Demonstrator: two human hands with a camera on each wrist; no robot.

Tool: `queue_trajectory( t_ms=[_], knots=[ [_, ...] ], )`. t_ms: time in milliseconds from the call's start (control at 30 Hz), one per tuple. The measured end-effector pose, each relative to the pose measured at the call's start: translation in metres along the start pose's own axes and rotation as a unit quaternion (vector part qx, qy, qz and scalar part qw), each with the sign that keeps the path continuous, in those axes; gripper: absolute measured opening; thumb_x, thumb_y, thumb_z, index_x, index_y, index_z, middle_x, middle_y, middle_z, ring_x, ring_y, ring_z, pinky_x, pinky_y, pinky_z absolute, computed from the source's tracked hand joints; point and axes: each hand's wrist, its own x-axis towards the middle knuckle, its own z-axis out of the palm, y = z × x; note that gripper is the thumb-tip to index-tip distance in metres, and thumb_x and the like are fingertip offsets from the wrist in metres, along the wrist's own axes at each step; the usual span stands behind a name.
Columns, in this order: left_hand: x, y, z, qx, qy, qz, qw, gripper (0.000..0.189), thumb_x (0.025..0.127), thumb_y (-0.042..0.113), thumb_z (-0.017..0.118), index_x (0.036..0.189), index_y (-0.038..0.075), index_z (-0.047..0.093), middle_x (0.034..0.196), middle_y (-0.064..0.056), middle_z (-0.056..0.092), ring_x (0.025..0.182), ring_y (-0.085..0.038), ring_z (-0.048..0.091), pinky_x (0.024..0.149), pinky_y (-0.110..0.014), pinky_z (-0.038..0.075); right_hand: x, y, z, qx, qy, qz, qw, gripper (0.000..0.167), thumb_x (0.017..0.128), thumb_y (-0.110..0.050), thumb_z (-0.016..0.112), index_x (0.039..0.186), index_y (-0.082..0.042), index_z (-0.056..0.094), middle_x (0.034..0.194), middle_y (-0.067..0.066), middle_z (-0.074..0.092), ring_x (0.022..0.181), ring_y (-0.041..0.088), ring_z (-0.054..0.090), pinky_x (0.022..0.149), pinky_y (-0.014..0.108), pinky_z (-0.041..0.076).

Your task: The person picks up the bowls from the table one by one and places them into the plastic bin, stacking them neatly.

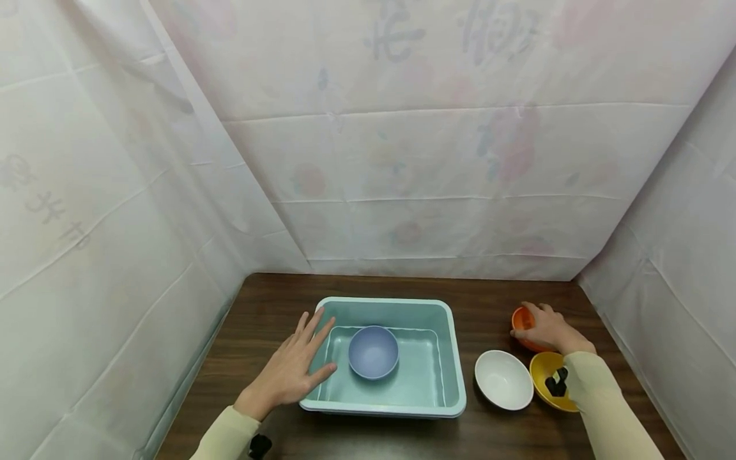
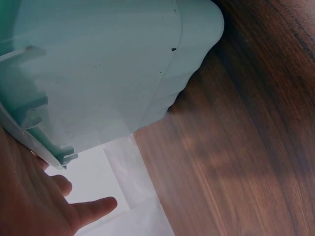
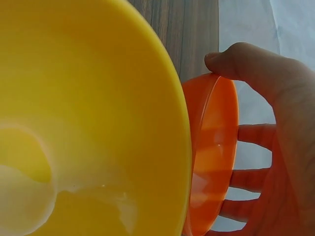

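My right hand [image 1: 547,329] spans an orange bowl [image 1: 523,317] at the right of the table. In the right wrist view the thumb lies at the rim of that orange bowl [image 3: 216,142], with the other fingers spread along its opposite side. My left hand [image 1: 290,370] has its fingers straight and spread over the left rim of a light blue-green tub [image 1: 411,409]. From the left wrist, the outer wall of the tub [image 2: 113,83] fills the upper left, beside the hand [image 2: 34,196]. A periwinkle bowl [image 1: 374,352] sits inside the tub.
A white bowl [image 1: 503,380] stands right of the tub. Beside it, a yellow bowl [image 1: 543,370] is partly covered by the right wrist and its small black device [image 1: 556,383]. The dark wooden table [image 1: 397,441] is bordered by pale cloth walls [image 1: 425,236].
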Motion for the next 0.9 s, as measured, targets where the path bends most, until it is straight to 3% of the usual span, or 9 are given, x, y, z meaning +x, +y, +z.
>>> queue_trajectory(
  t_ms=[300, 667, 900],
  knots=[
    [0.000, 0.002, -0.001, 0.000, -0.003, 0.000, 1.0000, 0.081, 0.100, 0.058, 0.056, 0.166, 0.023, 0.023, 0.175, -0.007, 0.009, 0.158, -0.044, 0.011, 0.103, -0.077, 0.037, 0.000, -0.001, 0.001, 0.001, 0.010, 0.003, 0.9999, 0.096, 0.088, -0.055, 0.071, 0.153, 0.005, 0.035, 0.147, 0.049, 0.026, 0.127, 0.072, 0.033, 0.091, 0.081, 0.041],
    [0.000, 0.001, -0.001, 0.001, -0.004, -0.004, 1.0000, 0.082, 0.100, 0.059, 0.055, 0.167, 0.028, 0.019, 0.175, -0.007, 0.008, 0.158, -0.044, 0.010, 0.103, -0.078, 0.037, -0.002, -0.010, -0.003, -0.018, 0.046, -0.030, 0.9983, 0.084, 0.087, -0.048, 0.073, 0.153, -0.005, 0.043, 0.143, 0.045, 0.035, 0.120, 0.066, 0.042, 0.090, 0.085, 0.037],
    [0.000, 0.001, -0.002, -0.001, -0.001, -0.001, 1.0000, 0.082, 0.100, 0.058, 0.056, 0.166, 0.023, 0.023, 0.175, -0.007, 0.008, 0.158, -0.045, 0.011, 0.103, -0.078, 0.037, -0.004, -0.019, -0.006, -0.032, 0.057, -0.036, 0.9972, 0.083, 0.085, -0.048, 0.073, 0.152, -0.008, 0.045, 0.143, 0.041, 0.038, 0.119, 0.063, 0.044, 0.090, 0.083, 0.039]
  ],
)
